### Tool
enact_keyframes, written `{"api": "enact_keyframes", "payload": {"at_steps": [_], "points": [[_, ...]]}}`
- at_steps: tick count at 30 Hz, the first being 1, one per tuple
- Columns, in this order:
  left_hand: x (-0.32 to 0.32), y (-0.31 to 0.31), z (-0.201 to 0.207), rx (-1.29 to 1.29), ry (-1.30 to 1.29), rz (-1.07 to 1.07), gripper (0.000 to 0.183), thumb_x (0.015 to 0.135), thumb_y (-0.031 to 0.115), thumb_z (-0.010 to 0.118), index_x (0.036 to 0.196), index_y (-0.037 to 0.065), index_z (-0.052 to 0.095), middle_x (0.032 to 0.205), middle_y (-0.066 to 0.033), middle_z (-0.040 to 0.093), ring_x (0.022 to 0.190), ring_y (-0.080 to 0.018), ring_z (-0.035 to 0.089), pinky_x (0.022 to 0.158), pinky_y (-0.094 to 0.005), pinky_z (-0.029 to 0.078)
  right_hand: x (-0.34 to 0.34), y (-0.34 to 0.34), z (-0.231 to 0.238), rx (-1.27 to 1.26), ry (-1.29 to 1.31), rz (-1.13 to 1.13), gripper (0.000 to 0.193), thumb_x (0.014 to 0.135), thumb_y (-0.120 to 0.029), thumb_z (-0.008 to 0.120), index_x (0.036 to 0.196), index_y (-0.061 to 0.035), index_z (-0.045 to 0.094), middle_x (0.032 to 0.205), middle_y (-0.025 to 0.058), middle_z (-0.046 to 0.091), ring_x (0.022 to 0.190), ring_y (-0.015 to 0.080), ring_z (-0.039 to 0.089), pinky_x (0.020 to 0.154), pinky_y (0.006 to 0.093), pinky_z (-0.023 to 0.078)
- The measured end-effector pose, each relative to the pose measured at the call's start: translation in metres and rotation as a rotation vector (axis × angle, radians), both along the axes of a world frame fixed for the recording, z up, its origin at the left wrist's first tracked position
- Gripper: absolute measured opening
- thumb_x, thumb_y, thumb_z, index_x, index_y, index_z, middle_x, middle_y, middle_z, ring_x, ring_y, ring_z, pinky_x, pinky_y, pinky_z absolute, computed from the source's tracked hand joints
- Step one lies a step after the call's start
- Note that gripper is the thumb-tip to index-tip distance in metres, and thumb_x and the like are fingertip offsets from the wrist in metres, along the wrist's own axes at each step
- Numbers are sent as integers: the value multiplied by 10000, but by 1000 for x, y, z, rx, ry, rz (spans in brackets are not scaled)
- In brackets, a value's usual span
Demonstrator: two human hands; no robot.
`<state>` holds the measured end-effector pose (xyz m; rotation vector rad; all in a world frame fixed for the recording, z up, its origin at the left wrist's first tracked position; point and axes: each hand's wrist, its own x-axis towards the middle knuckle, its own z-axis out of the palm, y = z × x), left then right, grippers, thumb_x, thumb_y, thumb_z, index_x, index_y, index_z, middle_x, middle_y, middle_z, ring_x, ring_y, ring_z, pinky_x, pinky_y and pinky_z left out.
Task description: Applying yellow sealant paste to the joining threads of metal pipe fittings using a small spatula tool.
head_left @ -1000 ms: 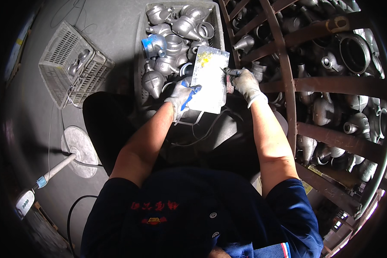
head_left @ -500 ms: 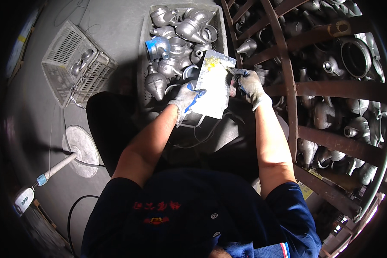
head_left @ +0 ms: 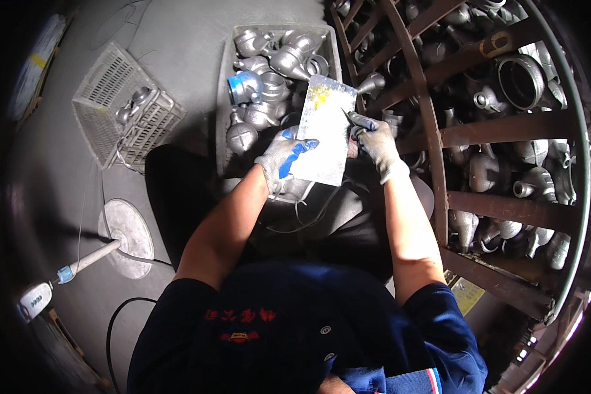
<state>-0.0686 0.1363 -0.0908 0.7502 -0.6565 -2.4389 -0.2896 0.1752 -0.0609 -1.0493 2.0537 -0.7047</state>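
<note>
My left hand (head_left: 285, 157), in a white and blue work glove, grips the left edge of a flat pale plate (head_left: 325, 141), thumb on top. Yellow smears mark the plate's far end, and glare washes out much of its face. My right hand (head_left: 376, 141), gloved alike, is closed round a thin, dark, pen-like tool (head_left: 349, 117), its tip over the plate's right part; its exact kind is unclear. Beyond the plate stands a grey crate (head_left: 221, 131) of rough metal castings (head_left: 289, 62). One blue casting (head_left: 245, 87) lies among them.
At right, a brown metal cage (head_left: 433, 131) holds many more castings. To the left a perforated plastic crate (head_left: 102, 79) lies tipped with a few small metal parts. Nearer stands a round base with a pole (head_left: 128, 240); a black cable (head_left: 111, 322) runs along the floor.
My head view has shifted, so the crates sit lower in the picture. My right hand and the tool tip have come slightly nearer along the plate. The left hand keeps its hold.
</note>
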Motion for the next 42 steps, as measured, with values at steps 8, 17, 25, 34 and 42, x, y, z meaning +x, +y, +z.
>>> {"api": "enact_keyframes", "payload": {"at_steps": [8, 17, 25, 34, 42], "points": [[76, 29, 106, -902, -63, 23, 316, 886, 108, 539, 1168, -32, 520, 1069, -124, 610, 958, -190, 609, 832, -314, 499, 55, 38, 82, -445, 229, 348, 323, 788, -125, 566, 1100, -173, 640, 946, 133, 637, 839, 287, 629, 754, 349, 483], [176, 94, 148, -361, -215, 304, 379, 807, 60, 595, 1168, -36, 530, 1045, -68, 612, 932, -130, 578, 816, -276, 464, 136, 58, 96, -511, -116, 469, 341, 766, -56, 581, 1101, -93, 631, 1021, 115, 646, 949, 207, 619, 829, 278, 463], [217, 124, 122, -263, -258, 377, 393, 794, 60, 615, 1163, -39, 521, 1027, -97, 619, 920, -161, 602, 821, -303, 485, 195, 59, 69, -214, -118, 648, 347, 789, -152, 540, 1124, -108, 619, 1069, 127, 635, 983, 232, 613, 869, 297, 453], [231, 120, 101, -190, -298, 379, 385, 785, 59, 622, 1145, -41, 531, 985, -83, 629, 879, -147, 606, 790, -288, 485, 199, 54, 70, -291, 41, 677, 314, 775, -150, 546, 1072, -133, 644, 1014, 157, 631, 931, 315, 606, 810, 358, 478], [224, 118, 103, -121, -246, 378, 391, 774, 65, 634, 1136, -44, 535, 977, -89, 629, 866, -147, 610, 773, -282, 493, 190, 54, 80, -402, 70, 682, 261, 788, -94, 560, 1028, -26, 638, 950, 152, 651, 875, 252, 637, 782, 309, 482]]}}
